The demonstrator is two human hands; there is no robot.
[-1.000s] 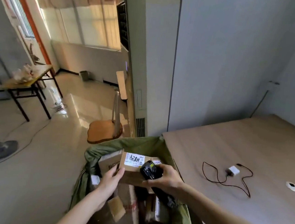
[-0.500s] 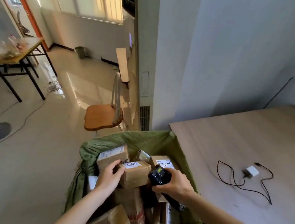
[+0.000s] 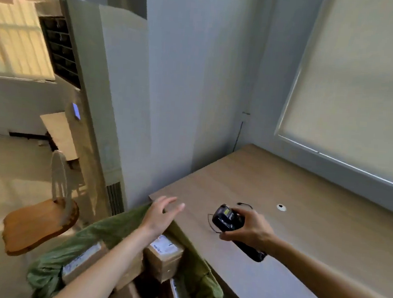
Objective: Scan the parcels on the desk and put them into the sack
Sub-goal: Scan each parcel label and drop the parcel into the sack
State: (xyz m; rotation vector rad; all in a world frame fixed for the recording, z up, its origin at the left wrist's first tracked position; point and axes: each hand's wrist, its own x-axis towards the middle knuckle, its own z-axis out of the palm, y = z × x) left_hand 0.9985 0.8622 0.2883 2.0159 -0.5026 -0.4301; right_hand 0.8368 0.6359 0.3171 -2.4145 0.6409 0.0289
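A green sack stands open beside the left edge of the wooden desk. Several brown cardboard parcels fill it; one with a white label sits on top near the desk. My left hand hovers empty over the sack's far rim, fingers spread toward the desk corner. My right hand grips a black handheld scanner above the desk, its small screen facing up. No parcel shows on the desk surface.
A black cable peeks out behind the scanner on the desk, and a small white disc lies farther right. A wooden chair stands left of the sack. A tall white cabinet unit and grey wall rise behind.
My left hand let go of the parcel in the sack and rose toward the desk corner. My right hand carried the scanner from over the sack to above the desk. The view swung right.
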